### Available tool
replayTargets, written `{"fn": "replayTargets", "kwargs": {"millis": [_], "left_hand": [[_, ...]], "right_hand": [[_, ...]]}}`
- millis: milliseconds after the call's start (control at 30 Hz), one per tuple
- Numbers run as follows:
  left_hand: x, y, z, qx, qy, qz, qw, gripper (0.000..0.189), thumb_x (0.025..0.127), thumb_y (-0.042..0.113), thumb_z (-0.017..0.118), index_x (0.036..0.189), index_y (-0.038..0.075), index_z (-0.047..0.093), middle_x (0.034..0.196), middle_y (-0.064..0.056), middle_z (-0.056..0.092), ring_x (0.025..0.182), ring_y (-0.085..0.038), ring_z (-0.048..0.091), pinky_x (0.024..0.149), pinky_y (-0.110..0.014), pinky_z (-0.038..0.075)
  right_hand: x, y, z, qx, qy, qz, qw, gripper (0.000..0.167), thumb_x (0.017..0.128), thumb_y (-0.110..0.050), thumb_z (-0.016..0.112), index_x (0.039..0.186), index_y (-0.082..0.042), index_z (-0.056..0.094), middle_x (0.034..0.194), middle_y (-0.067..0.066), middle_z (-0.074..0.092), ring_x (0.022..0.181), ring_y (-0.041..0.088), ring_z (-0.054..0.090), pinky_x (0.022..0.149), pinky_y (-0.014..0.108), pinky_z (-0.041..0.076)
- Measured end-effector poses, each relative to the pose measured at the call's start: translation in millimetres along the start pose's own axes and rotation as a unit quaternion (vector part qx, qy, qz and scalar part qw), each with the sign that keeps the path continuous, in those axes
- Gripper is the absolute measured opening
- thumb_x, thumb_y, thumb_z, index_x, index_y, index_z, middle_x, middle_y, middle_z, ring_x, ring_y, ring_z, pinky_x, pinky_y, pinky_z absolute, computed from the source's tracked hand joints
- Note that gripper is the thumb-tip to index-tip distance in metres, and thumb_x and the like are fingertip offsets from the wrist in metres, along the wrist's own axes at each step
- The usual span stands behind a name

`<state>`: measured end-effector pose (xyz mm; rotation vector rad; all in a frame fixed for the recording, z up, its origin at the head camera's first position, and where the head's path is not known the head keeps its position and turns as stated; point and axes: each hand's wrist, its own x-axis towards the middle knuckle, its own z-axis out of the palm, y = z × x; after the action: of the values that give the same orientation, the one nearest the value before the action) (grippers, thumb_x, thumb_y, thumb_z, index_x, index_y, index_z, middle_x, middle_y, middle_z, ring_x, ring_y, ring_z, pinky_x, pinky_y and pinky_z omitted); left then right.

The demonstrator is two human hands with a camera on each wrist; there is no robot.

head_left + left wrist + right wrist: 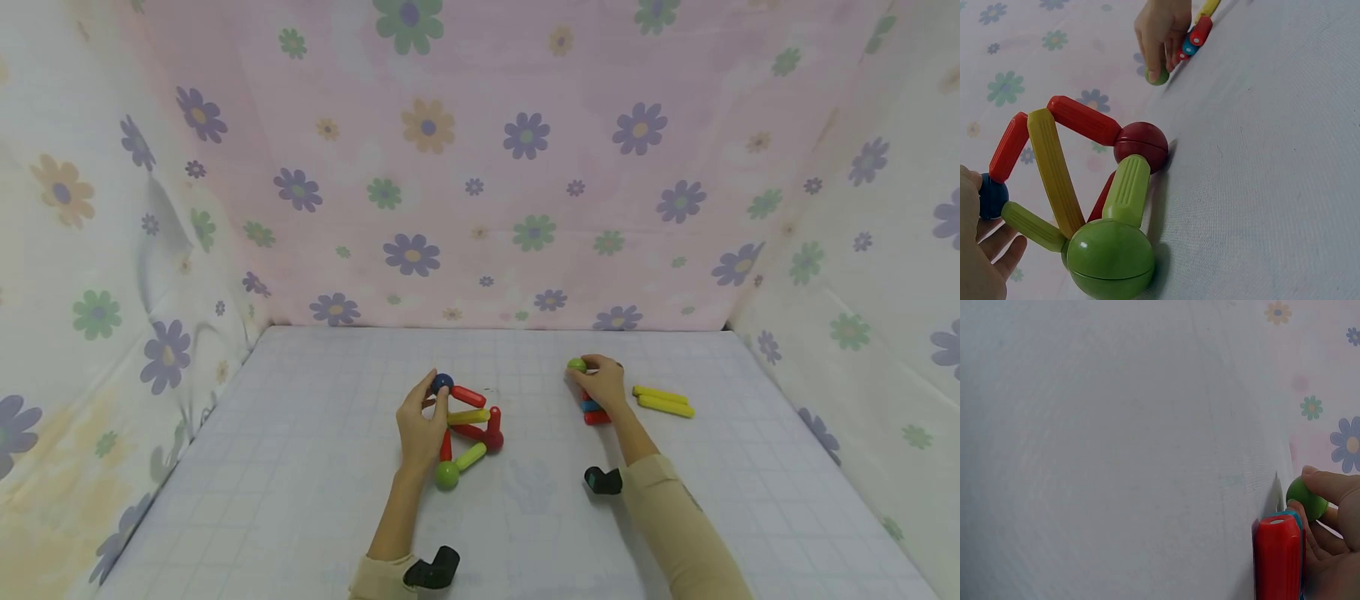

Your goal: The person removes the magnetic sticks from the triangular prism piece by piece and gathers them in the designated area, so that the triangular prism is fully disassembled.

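Your hands are well apart. Your left hand point(422, 427) pinches the blue ball point(442, 383) on the stick-and-ball frame point(471, 417) at mid-table; your right hand point(606, 385) pinches a green ball point(577, 365) beside red and blue sticks point(597, 418). To their right, 2 yellow sticks point(665, 405) lie side by side. Your white tabletop point(262, 483) carries a faint grid of lines. Behind it hangs a pink flowered sheet point(480, 162), with 2 paler flowered sheets point(112, 267) along the sides.
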<state>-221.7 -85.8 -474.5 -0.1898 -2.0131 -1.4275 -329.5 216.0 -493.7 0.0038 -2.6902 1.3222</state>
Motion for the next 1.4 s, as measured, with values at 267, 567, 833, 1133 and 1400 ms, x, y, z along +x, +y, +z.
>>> {"fn": "replayTargets", "kwargs": {"millis": [267, 567, 833, 1133, 1400], "left_hand": [[-1.3, 0.3, -0.3, -0.003, -0.002, 0.000, 1.0000, 0.035, 0.089, 0.002, 0.061, 0.122, -0.008, 0.057, 0.114, -0.021, 0.063, 0.098, -0.030, 0.062, 0.080, -0.040, 0.053], [-1.6, 0.6, 0.1, 0.004, -0.003, -0.007, 1.0000, 0.035, 0.090, 0.004, 0.061, 0.123, -0.006, 0.057, 0.116, -0.020, 0.063, 0.099, -0.029, 0.062, 0.081, -0.040, 0.053], [-2.4, 0.9, 0.3, 0.010, -0.002, -0.011, 0.9999, 0.036, 0.090, 0.005, 0.061, 0.124, -0.005, 0.056, 0.117, -0.019, 0.063, 0.098, -0.029, 0.063, 0.081, -0.040, 0.052], [-3.4, 2.0, 0.3, 0.016, -0.001, -0.027, 0.9995, 0.037, 0.090, 0.007, 0.062, 0.125, -0.002, 0.057, 0.119, -0.019, 0.062, 0.100, -0.029, 0.062, 0.083, -0.040, 0.052], [-4.2, 2.1, 0.4, 0.010, -0.004, -0.035, 0.9993, 0.038, 0.090, 0.008, 0.062, 0.126, -0.001, 0.056, 0.121, -0.018, 0.061, 0.100, -0.028, 0.063, 0.084, -0.040, 0.052]], "right_hand": [[2.1, -2.9, 2.2, -0.006, -0.032, 0.017, 0.9993, 0.050, 0.087, -0.015, 0.066, 0.125, 0.013, 0.050, 0.118, 0.031, 0.056, 0.082, 0.028, 0.066, 0.062, 0.026, 0.054], [-5.4, -5.4, 0.9, -0.002, -0.008, 0.017, 0.9998, 0.053, 0.087, -0.021, 0.067, 0.127, 0.010, 0.050, 0.125, 0.029, 0.053, 0.091, 0.033, 0.063, 0.075, 0.034, 0.053], [-28.3, -14.1, 2.1, 0.070, 0.095, -0.094, 0.9886, 0.048, 0.082, -0.018, 0.072, 0.118, 0.011, 0.057, 0.112, 0.030, 0.057, 0.074, 0.024, 0.060, 0.058, 0.025, 0.050], [-51.0, -52.0, 11.7, 0.122, 0.058, -0.085, 0.9872, 0.042, 0.083, -0.015, 0.072, 0.118, 0.004, 0.060, 0.105, 0.024, 0.065, 0.087, 0.026, 0.062, 0.074, 0.016, 0.047], [-69.1, -81.3, 24.9, 0.179, -0.007, -0.083, 0.9803, 0.041, 0.085, -0.017, 0.071, 0.121, 0.000, 0.060, 0.107, 0.019, 0.065, 0.096, 0.029, 0.061, 0.079, 0.016, 0.047]]}}
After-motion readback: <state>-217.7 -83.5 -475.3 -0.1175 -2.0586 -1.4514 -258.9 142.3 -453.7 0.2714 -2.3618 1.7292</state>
